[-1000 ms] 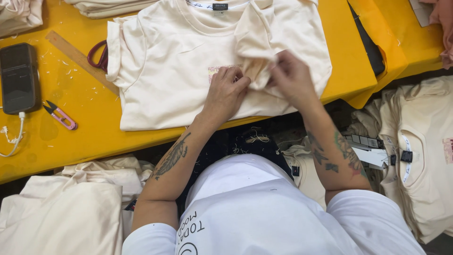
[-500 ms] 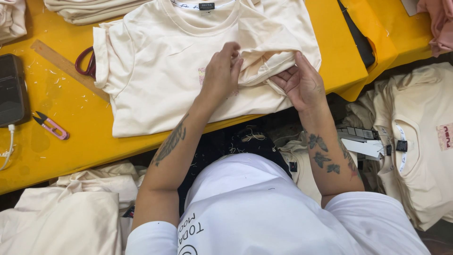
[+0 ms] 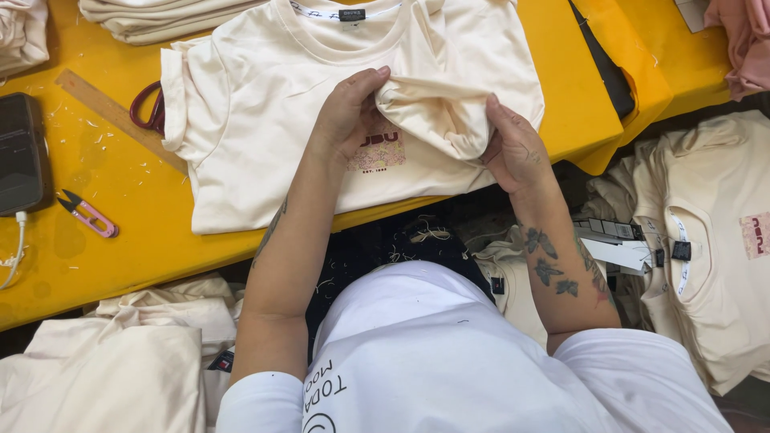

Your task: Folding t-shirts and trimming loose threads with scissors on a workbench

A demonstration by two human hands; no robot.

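Note:
A cream T-shirt point(image 3: 257, 112) lies face up on the yellow table point(image 3: 120, 240), collar at the far edge, a small red and pink print on its chest. My left hand point(image 3: 349, 108) pinches a raised fold of the shirt's cloth near the print. My right hand point(image 3: 513, 148) holds the same bunched fold from the right side, thumb on top. The lifted cloth forms a pouch between both hands.
A wooden ruler point(image 3: 112, 116) and dark red scissors point(image 3: 148, 108) lie left of the shirt. Pink thread snips point(image 3: 88, 212) and a black phone point(image 3: 20, 152) with a white cable sit further left. Folded cream shirts point(image 3: 160, 20) lie at the far edge; more cream shirts point(image 3: 706, 232) are piled right and lower left.
Both hands moved up the shirt and lifted the bunched fold higher, uncovering the chest print. The view has shifted so the table things sit further right.

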